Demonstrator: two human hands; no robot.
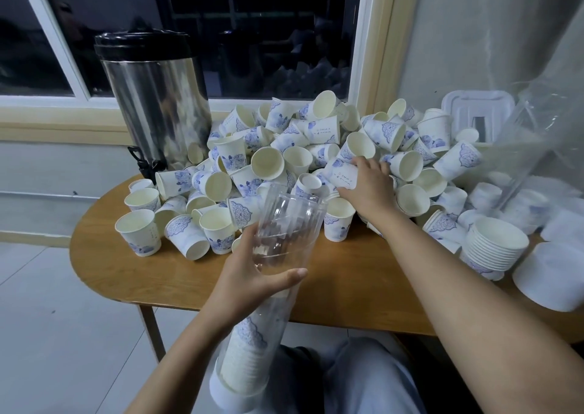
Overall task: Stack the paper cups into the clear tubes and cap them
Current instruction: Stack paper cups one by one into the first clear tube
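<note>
Over on the left, a tall steel urn with a black lid point(155, 104) is standing at the back of the rounded wooden table point(126, 265). A great heap of loose white paper cups with blue print point(278, 148) is spilling across the table beside it.

Coming to the middle, the left hand point(249, 274) is gripping the ribbed clear plastic tube point(284, 224), with the thumb across the near side and the fingers wrapped behind. The tube's long axis is running from the person's lap up and away. Its open mouth is pointing into the heap, and a nested column of cups point(249, 350) is filling its lower part.

Just right of the mouth and a little beyond it, the right hand point(366, 183) is lying over a side-lying cup with small lettering point(343, 173). The fingers are curling over the top and the thumb is going underneath. That is the nearer hand by far, since the left is busy with the tube.

By the look of it, the cup needs to come back and leftward, base first, in line with the tube.

Further right, a nested stack of white cups point(493, 249) is waiting beside some frosted white caps point(550, 277).
</note>
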